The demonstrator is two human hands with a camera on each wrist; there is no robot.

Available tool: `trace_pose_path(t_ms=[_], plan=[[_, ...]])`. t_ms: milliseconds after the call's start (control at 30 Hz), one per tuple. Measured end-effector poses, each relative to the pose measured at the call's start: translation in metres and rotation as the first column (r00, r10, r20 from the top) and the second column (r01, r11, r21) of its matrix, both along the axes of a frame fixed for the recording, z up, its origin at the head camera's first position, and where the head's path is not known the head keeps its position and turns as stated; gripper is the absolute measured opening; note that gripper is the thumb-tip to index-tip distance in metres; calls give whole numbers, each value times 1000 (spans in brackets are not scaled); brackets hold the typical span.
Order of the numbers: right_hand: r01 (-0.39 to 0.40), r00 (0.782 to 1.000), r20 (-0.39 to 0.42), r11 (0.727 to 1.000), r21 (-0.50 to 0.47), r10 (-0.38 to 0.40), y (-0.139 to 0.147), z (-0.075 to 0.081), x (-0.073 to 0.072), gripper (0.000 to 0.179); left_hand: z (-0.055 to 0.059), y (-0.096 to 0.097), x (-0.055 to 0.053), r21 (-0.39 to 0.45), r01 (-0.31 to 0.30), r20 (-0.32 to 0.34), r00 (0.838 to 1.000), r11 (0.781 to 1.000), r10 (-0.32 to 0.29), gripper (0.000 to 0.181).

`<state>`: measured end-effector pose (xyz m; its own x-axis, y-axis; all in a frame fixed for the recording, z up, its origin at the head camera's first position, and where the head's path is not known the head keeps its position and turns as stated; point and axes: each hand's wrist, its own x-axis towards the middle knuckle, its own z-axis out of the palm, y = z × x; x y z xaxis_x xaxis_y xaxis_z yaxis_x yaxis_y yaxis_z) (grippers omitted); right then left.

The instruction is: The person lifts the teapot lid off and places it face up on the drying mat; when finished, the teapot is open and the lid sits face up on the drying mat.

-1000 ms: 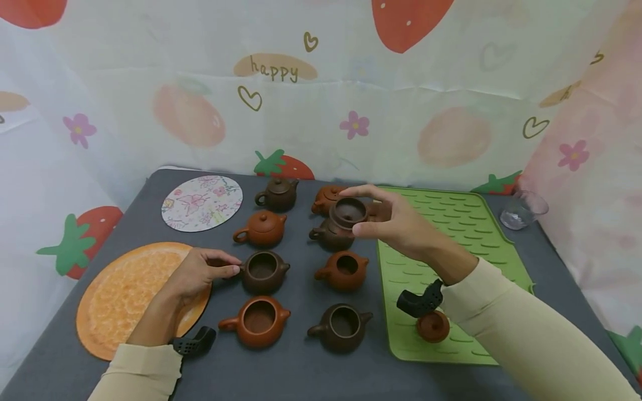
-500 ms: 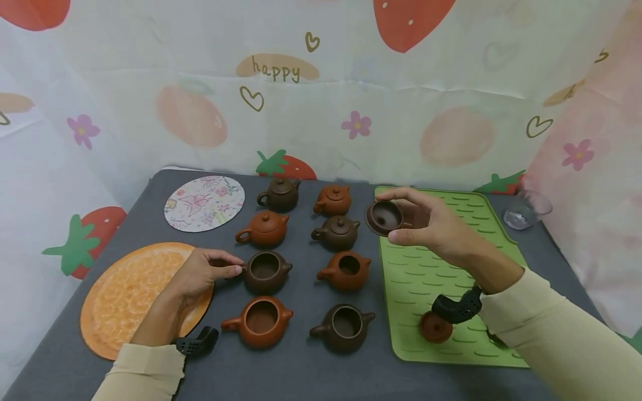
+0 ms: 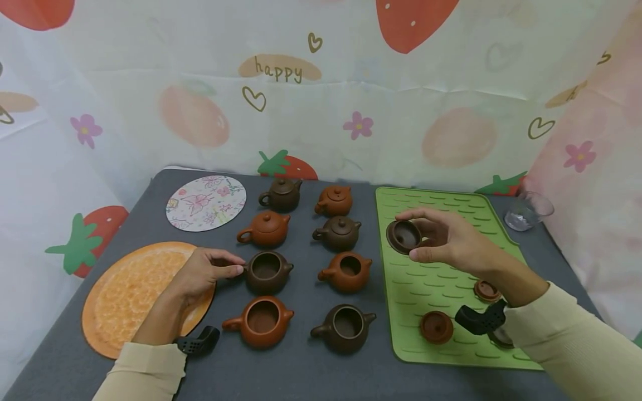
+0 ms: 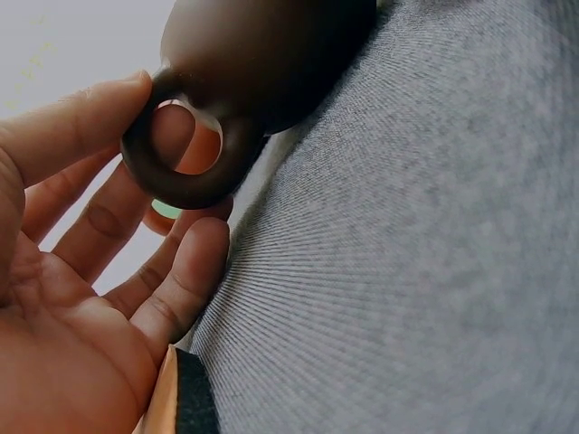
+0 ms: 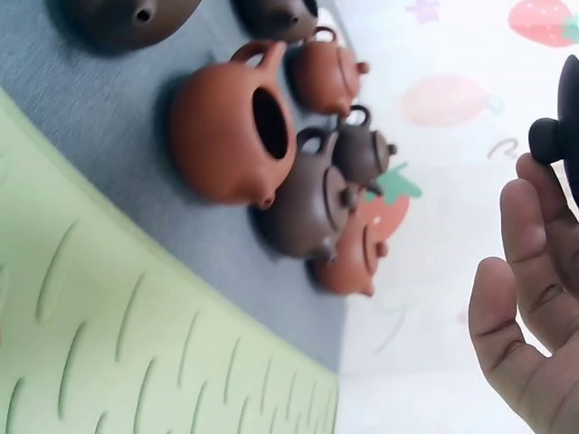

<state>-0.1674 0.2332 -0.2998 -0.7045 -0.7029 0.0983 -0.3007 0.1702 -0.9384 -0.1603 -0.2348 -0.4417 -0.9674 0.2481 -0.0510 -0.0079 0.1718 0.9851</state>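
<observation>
My left hand pinches the handle of a dark brown open-topped teapot, which stands on the grey cloth. That ring-shaped handle sits between thumb and fingers in the left wrist view. Above the green mat, my right hand holds a dark brown teapot lid, its hollow underside facing the head camera. Only part of this lid and its knob show in the right wrist view. On the mat lie a reddish lid, another reddish lid, and a third half hidden by the wrist strap.
Two columns of teapots fill the middle; the back ones wear lids, while an orange-brown pot, a smaller one and a dark one are open. An orange round mat, a floral round mat and a glass stand around.
My right hand has carried the dark lid from above the second-row dark teapot rightward and slightly down, over the green mat. The left hand stays at the teapot's handle.
</observation>
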Motion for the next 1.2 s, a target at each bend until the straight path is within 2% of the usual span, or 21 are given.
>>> trace_pose_path(t_ms=[133, 333, 567, 733, 900, 1067, 1200], plan=[[7, 999, -43, 999, 40, -5, 8, -5, -1, 55, 1, 0, 1, 10, -1, 8, 1000, 1000, 1, 28], [47, 998, -51, 992, 121, -41, 19, -17, 0, 55, 3, 0, 1, 12, -12, 18, 1000, 1000, 11, 29], [77, 995, -73, 983, 166, -65, 29, -28, -1, 54, 4, 0, 0, -14, -14, 15, 1000, 1000, 15, 29], [85, 996, -56, 978, 190, -75, 35, -34, -1, 54, 5, -1, 0, -14, -17, 20, 1000, 1000, 17, 29], [108, 994, -62, 958, 267, -95, 41, -38, -1, 52, 3, -1, 0, -11, -18, 16, 1000, 1000, 18, 29], [75, 997, -37, 951, 299, -67, 47, -46, -3, 53, 2, 0, 0, -3, -11, 20, 1000, 1000, 11, 29], [68, 997, 5, 942, 330, -74, 52, -54, -4, 54, 2, 0, 2, -7, -8, 20, 1000, 1000, 8, 29]])
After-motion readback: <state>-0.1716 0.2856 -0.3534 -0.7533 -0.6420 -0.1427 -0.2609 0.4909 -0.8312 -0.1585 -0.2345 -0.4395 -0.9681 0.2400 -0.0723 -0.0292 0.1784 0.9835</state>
